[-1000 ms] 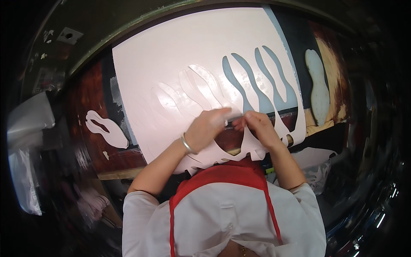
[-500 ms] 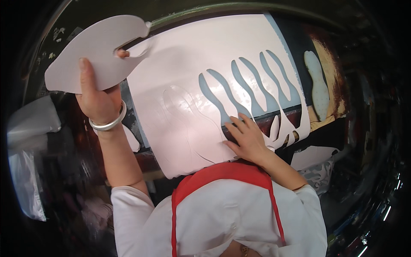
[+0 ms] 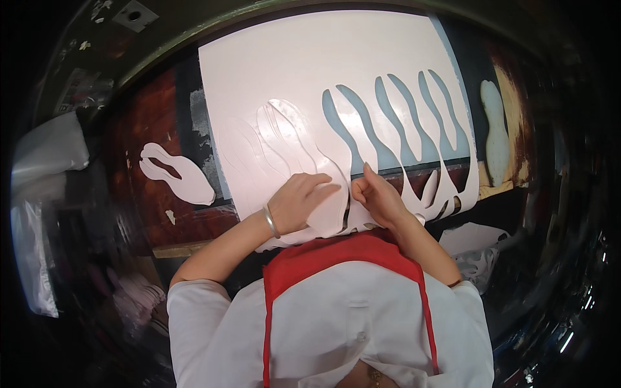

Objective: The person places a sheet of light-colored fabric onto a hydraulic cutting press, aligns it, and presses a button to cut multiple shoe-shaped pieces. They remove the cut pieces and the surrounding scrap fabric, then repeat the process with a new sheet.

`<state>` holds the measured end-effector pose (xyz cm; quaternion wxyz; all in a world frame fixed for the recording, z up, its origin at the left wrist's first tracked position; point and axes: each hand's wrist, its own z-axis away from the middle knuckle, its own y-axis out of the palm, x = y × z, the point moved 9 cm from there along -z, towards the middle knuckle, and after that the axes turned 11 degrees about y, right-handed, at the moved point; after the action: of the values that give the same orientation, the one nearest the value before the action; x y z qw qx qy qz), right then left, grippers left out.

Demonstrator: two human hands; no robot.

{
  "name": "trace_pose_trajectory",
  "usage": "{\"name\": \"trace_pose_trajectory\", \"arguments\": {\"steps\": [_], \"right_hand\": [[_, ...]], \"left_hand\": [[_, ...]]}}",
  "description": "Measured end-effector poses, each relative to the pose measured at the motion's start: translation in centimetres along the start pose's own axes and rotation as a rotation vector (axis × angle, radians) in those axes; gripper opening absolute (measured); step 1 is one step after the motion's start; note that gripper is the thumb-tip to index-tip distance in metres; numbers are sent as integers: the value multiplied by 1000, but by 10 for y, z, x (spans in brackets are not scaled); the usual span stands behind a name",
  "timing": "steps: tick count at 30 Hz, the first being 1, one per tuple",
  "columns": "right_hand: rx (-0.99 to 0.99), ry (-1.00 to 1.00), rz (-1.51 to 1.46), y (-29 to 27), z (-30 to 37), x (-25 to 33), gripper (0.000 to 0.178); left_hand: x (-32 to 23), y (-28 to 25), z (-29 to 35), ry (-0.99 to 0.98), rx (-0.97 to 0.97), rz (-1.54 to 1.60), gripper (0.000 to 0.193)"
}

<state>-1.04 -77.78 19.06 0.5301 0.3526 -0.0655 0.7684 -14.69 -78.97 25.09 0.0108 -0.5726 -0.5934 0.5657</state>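
A large pale pink sheet [image 3: 272, 58] lies over the worktable, with wavy openings cut through its right part. My left hand [image 3: 301, 197] rests on a sole-shaped cut piece [image 3: 323, 216] at the near edge of the sheet, its fingers stretched out and apart. Close by on the right, my right hand [image 3: 385, 200] has its thumb raised and its fingers curled by a narrow strip of the sheet; whatever is in those fingers is hidden. A loose forked cut piece [image 3: 191, 183] lies on the dark red tabletop at left.
Blue-grey backing [image 3: 406, 123] shows through the openings. A long waisted metal-edged cutting die [image 3: 497, 139] stands at the right beside bare wood. Clear plastic bags [image 3: 48, 149] hang at far left. Cut scrap [image 3: 475, 249] sits below the table's right edge.
My left hand has let go of the piece it held up at far left; a forked piece now lies there. That hand has come to the sheet, and my right hand's fingers have curled.
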Motion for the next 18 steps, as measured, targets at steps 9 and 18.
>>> {"name": "trace_pose_trajectory", "arguments": {"steps": [9, 18], "right_hand": [[-329, -810, 1378, 91, 41, 39, 50], [-371, -745, 1094, 86, 49, 42, 36]], "left_hand": [[87, -50, 32, -786, -805, 966, 43], [1, -233, 22, -248, -718, 362, 63]]}}
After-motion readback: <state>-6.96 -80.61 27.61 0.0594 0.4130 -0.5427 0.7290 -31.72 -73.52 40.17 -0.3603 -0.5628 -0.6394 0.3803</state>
